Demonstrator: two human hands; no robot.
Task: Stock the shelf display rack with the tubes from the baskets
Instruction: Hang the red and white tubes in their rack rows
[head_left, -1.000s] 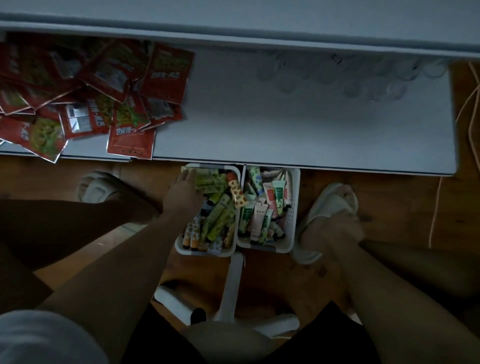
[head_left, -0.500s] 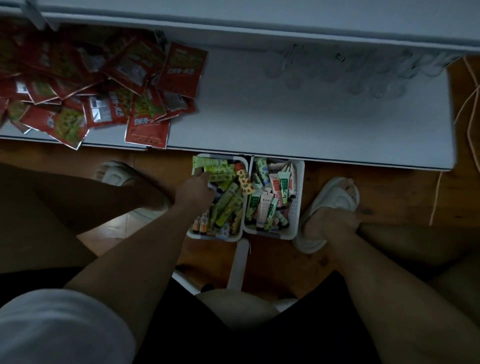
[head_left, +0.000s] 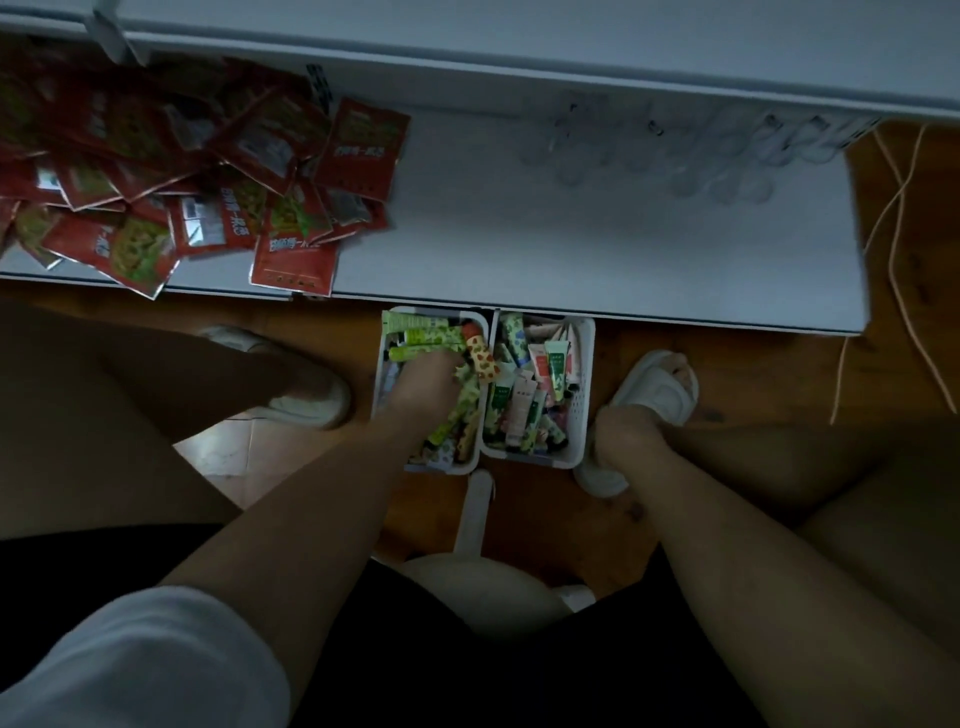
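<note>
Head view, dim and looking straight down: the broad white shelf of the display rack (head_left: 597, 228) fills the top, bare across its middle, with a heap of red foil snack packets (head_left: 171, 176) on the side beyond the left hand's reach and some clear, hard-to-read items at the far back. Below its front edge, on the wooden floor, two white slotted plastic baskets stand touching. The left basket (head_left: 382, 384) holds mostly green patterned tubes (head_left: 426, 335); the right basket (head_left: 584, 395) holds mixed pink, white and green tubes (head_left: 524, 400).

By my reading the step in hand is the pick-up: no tube lies on the rack yet, and the left hand (head_left: 423, 387) is sunk into the left basket. Its fingers point down among the tubes and seem curled around some, though in this light I cannot tell how many, if any, are truly gripped. Green tubes lie just beyond the fingertips and beside the knuckles.

The right hand (head_left: 618, 431) rests just beside the right basket's outer wall, near a white slipper (head_left: 654, 387); its fingers look loosely folded and hold nothing visible.

Next calls for closing firmly on a bundle, lifting clear of the basket rim, and carrying it up to the bare stretch of shelf.
</note>
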